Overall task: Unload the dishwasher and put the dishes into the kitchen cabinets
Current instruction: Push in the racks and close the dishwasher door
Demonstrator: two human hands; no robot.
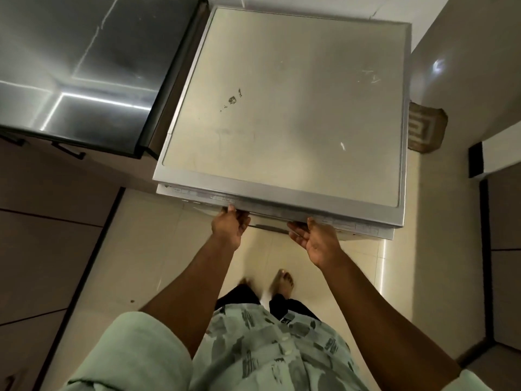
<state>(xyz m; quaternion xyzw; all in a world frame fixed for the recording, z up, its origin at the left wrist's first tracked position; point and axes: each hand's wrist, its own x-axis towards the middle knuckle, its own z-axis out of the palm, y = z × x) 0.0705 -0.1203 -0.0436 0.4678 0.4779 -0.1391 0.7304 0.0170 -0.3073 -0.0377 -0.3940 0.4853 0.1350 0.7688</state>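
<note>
A silver dishwasher stands below me, seen from above, its flat top scuffed and stained. The door is shut or nearly so, and only its top strip with the control panel shows. My left hand grips the door's upper front edge, fingers curled under the lip. To its right, my right hand holds the same edge palm-up, with the thumb on the lip and the fingertips hidden beneath it. No dishes are in view.
A dark glossy countertop adjoins the dishwasher on the left, with brown cabinet drawers below it. A piece of cardboard lies against the right side. My bare feet stand on the cream tiled floor. A wall runs along the right.
</note>
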